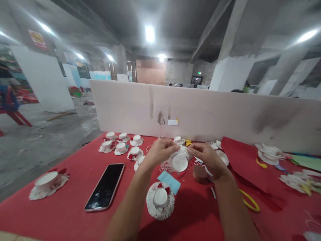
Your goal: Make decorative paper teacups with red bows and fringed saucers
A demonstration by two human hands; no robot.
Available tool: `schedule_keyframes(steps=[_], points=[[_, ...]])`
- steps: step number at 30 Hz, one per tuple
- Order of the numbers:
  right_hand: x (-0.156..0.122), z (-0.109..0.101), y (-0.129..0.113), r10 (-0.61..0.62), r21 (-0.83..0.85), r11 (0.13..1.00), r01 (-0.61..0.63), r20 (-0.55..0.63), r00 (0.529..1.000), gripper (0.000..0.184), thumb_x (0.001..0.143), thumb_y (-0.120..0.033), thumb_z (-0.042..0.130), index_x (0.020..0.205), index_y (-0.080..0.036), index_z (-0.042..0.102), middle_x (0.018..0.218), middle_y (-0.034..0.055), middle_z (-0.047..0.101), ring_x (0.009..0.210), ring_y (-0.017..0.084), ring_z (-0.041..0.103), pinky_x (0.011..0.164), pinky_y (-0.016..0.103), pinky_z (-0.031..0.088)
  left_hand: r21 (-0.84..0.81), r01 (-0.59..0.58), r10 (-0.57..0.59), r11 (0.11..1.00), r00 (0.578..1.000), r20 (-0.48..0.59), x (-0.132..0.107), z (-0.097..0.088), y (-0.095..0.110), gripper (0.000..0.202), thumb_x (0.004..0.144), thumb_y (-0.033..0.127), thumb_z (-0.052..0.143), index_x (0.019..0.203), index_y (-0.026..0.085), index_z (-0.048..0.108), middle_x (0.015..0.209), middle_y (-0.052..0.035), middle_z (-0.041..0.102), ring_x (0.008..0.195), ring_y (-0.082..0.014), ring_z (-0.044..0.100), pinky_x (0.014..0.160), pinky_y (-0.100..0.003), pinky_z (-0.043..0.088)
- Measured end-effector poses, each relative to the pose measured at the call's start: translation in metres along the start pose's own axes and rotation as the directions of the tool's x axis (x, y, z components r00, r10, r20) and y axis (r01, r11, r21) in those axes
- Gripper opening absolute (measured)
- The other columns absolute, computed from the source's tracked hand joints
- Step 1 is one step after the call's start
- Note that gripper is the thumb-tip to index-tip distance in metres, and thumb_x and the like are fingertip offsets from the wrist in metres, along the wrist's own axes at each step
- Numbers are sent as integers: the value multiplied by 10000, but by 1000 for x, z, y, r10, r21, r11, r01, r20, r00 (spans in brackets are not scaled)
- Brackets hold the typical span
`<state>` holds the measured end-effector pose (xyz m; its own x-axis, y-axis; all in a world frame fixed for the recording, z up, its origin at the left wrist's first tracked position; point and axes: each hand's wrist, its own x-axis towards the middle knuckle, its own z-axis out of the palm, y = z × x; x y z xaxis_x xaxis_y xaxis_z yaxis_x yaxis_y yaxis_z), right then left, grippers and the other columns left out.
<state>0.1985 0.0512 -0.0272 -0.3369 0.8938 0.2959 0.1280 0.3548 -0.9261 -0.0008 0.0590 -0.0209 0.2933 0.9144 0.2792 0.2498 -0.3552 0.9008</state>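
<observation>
A small white paper hat (180, 162) with a fringed brim is between my hands, over the red table. My left hand (162, 152) pinches the far left of its brim, with thumb and fingertips together. On the other side, my right hand (207, 157) pinches the brim's far right edge. Nearer to me sits another white fringed hat (160, 197) with a red bow. A light blue paper piece (170, 180) lies beneath its far edge. Just left of my right wrist stands a brown round object (200, 172), partly hidden.
A phone (105, 187) lies on the red tablecloth (75, 209). Several finished-looking hats (121, 148) stand at the back left, one hat (47, 182) at the far left. Red sheet (245, 164), yellow loop (250, 202) and white scraps (269, 154) lie right. A pale partition (200, 110) borders the back.
</observation>
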Motion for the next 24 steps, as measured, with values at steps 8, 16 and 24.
schedule_keyframes(steps=[8, 16, 24], points=[[-17, -2, -14, -3, -96, 995, 1, -25, 1000, 255, 811, -414, 589, 771, -167, 637, 692, 3, 599, 621, 116, 515, 586, 234, 402, 91, -109, 106, 990, 993, 44, -8, 5, 6, 259, 750, 395, 580, 640, 163, 607, 519, 37, 411, 487, -79, 324, 453, -223, 203], [-24, -4, -22, -26, -88, 996, 19, -82, 996, 292, 779, -447, 618, 699, -167, 615, 589, -14, 566, 547, 109, 501, 523, 226, 393, -198, -118, 134, 973, 989, 68, -13, 10, 13, 331, 746, 474, 591, 695, 147, 591, 559, 39, 418, 503, -68, 326, 476, -217, 235], [-27, -3, -28, -52, -165, 985, 43, -48, 997, 299, 759, -453, 629, 693, -161, 619, 595, -16, 540, 545, 109, 458, 516, 230, 368, -161, -104, 109, 981, 994, 23, -17, 14, 14, 339, 754, 470, 591, 671, 142, 564, 528, 47, 380, 470, -57, 297, 434, -206, 194]])
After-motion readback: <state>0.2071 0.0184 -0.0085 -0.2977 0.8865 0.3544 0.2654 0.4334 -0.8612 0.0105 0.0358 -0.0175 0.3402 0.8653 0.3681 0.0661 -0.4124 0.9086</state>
